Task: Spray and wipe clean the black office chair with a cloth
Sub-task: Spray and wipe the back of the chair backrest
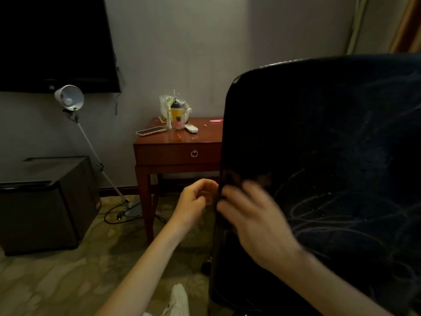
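The black office chair (330,156) fills the right half of the view, its backrest turned toward me and marked with faint wipe streaks and a few droplets. My right hand (252,217) is motion-blurred and lies on the backrest's left edge with its fingers stretched out. A dark smear just above those fingers is too blurred to identify. My left hand (196,201) hovers just left of the same edge with curled fingers. I cannot tell whether it holds anything. No spray bottle is in view.
A wooden side table (177,151) stands behind the chair with a phone (150,130), a remote (191,128) and a bagged drink (176,110). A floor lamp (69,98) leans at left beside a dark cabinet (45,208). A cable (118,213) lies on the carpet. A pale object (178,299) sits at the bottom edge.
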The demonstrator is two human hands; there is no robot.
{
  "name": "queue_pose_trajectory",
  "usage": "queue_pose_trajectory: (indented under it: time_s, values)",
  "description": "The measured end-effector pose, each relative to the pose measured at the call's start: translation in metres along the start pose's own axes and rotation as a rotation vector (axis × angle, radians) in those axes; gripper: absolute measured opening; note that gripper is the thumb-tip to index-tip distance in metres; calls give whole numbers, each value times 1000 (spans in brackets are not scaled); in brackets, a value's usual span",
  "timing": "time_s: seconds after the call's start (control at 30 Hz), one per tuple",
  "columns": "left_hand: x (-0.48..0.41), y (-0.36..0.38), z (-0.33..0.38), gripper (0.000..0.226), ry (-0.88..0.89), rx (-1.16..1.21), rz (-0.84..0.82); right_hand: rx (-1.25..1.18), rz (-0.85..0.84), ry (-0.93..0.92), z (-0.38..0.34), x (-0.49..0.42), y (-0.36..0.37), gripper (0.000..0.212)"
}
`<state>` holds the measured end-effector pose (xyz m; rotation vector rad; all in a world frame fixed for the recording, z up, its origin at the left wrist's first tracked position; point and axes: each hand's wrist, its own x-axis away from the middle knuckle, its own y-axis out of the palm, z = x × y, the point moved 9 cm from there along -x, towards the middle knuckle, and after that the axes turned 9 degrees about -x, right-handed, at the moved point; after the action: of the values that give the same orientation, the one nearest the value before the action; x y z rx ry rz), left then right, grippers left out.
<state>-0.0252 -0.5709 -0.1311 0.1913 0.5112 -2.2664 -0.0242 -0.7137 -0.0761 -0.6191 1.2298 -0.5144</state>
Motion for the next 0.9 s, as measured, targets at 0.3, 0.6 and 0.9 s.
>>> queue_pose_trajectory:
  time_s: [0.3,0.6,0.9]
  values:
    - [5,-6,12,41,83,-19,219,260,401,67,64,-30,-101,30]
    - [2,-8,9,37,38,-90,201,234,-217,2,36,71,61,37]
    - [10,7,13,41,74,-82,138,226,393,136,23,-56,-81,33]
